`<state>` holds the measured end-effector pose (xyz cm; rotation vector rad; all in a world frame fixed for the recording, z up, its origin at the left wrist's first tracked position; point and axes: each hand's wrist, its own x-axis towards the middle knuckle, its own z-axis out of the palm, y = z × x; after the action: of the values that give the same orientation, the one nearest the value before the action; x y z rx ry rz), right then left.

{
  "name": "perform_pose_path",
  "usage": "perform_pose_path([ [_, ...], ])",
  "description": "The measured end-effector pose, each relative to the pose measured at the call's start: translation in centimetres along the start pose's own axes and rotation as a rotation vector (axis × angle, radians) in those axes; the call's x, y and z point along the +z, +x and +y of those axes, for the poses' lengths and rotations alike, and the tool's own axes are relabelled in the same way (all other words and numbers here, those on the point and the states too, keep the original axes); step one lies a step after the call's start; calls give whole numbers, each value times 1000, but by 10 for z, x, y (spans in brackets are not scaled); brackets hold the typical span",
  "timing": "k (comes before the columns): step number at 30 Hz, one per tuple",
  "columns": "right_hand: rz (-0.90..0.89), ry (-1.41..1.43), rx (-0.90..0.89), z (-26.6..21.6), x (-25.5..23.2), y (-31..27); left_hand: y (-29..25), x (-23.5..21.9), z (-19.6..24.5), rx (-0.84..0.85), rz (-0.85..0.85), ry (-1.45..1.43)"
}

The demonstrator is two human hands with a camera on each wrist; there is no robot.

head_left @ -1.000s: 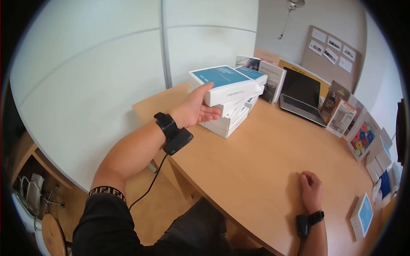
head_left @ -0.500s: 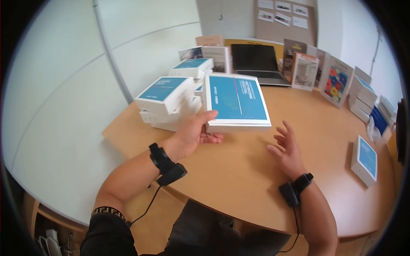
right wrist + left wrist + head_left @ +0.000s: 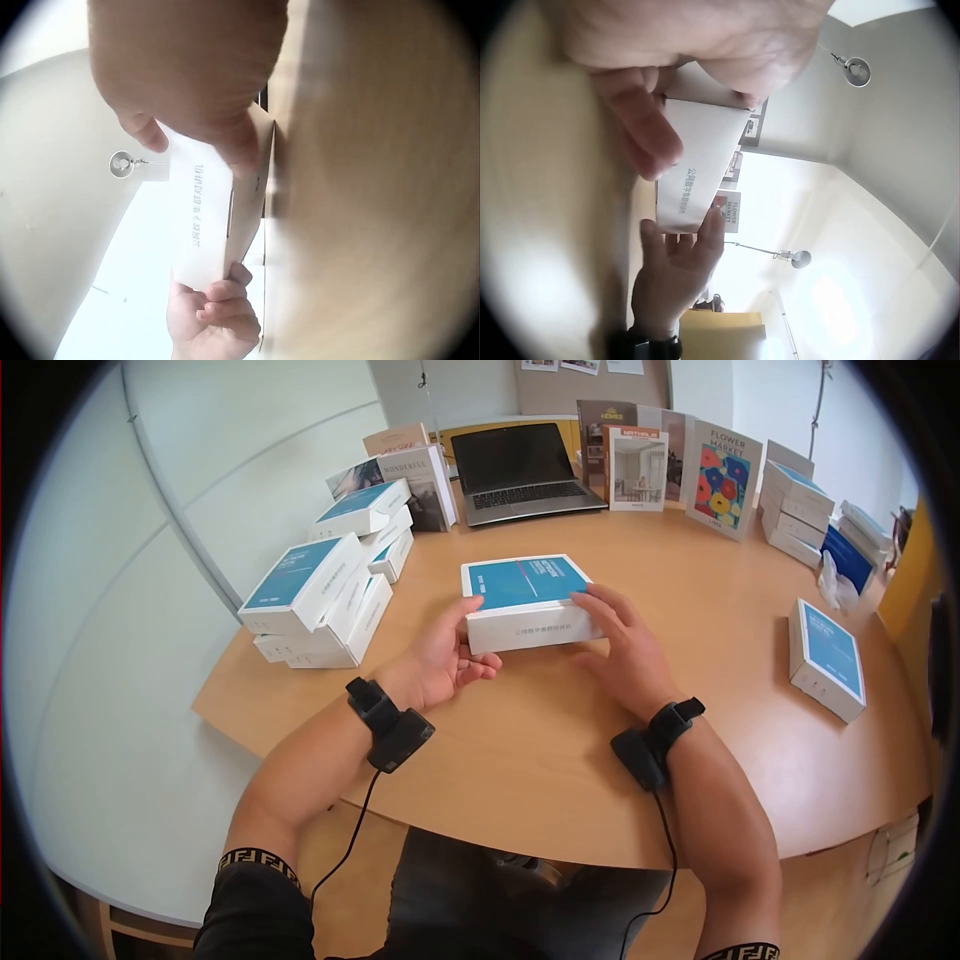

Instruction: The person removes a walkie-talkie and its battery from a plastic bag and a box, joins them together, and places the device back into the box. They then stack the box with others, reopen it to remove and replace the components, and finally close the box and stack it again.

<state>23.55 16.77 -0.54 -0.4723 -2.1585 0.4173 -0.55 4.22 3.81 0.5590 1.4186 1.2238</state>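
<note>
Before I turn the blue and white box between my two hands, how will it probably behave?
The box should stay stiff, as its edges look straight. Being flat-sided and wider than tall, it seems unlikely to roll. Its smooth faces may slip a little, though left hand and right hand touch opposite ends.

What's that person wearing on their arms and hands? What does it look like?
No gloves! The left wrist strap and right wrist strap are black. Each carries a chunky black box, with a thin black cable running down. The left sleeve is black, and its cuff has a blocky pattern in black and pale gold. The right cuff peeks in with the same pattern.
</note>
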Motion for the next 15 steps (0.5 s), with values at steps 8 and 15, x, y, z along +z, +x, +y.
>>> perform_pose_path([
  [8,5,-56,-44,6,2,1,-11,6,8,-4,86,191],
  [15,-3,-11,-12,8,3,-1,-9,-6,7,-44,39,287],
])
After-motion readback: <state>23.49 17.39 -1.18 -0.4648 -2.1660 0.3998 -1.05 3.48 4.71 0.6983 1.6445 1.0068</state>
